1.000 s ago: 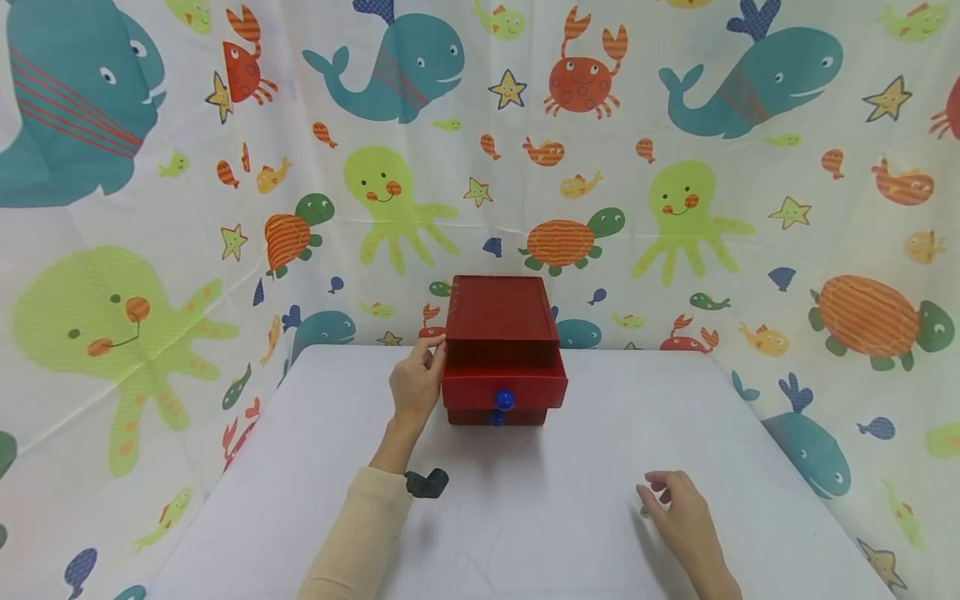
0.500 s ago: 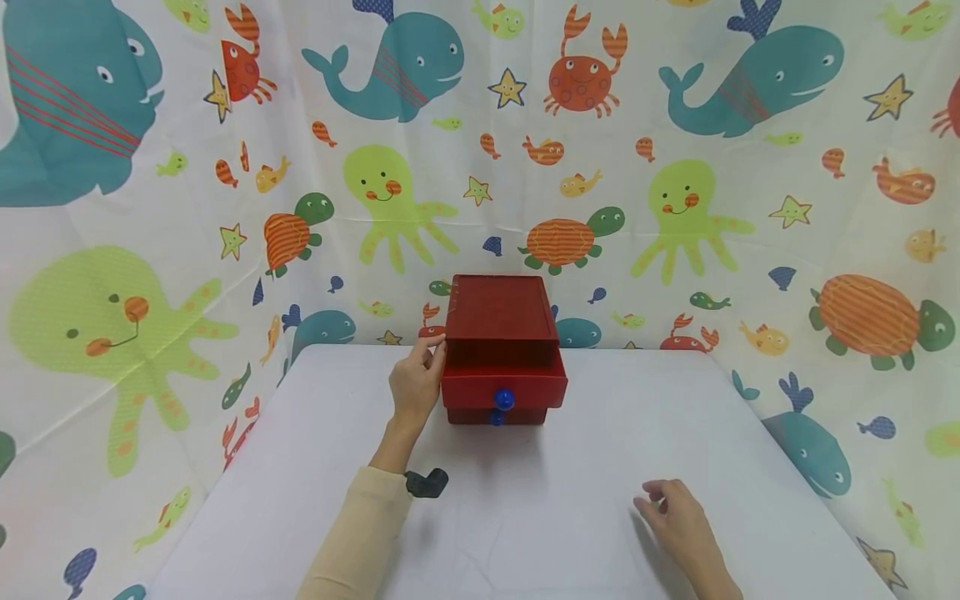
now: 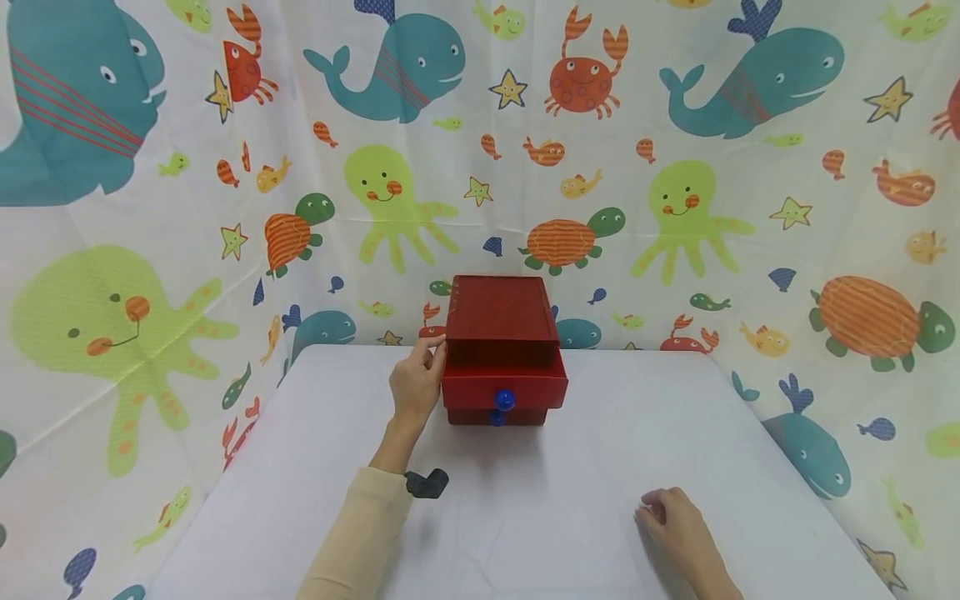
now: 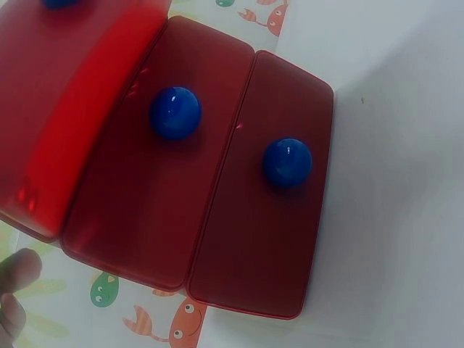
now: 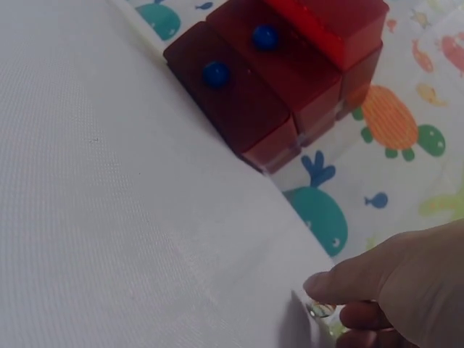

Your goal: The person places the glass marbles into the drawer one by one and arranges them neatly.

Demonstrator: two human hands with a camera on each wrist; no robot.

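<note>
A small red cabinet of drawers [image 3: 502, 308] stands at the back of the table, its top drawer [image 3: 480, 392] pulled out. The drawers have round blue knobs; the left wrist view shows the middle drawer [image 4: 138, 174] and bottom drawer [image 4: 254, 210] closed. My left hand [image 3: 416, 383] touches the cabinet's left side with its fingertips. At the right front, my right hand [image 3: 678, 525] is low over the table. In the right wrist view, its thumb and fingers pinch a small shiny, see-through thing [image 5: 319, 310], whose kind is unclear. The head view hides that thing.
The white table [image 3: 570, 500] reaches from the cabinet to the front. Behind and beside it hangs a white curtain [image 3: 465, 50] printed with sea animals, close to the cabinet's back. A dark wrist strap [image 3: 427, 483] sits on the left sleeve.
The small thing, visible at my right fingertips a second ago, is now hidden in the head view. The right fingers have drawn closer together and slightly lower. The left hand and cabinet are still.
</note>
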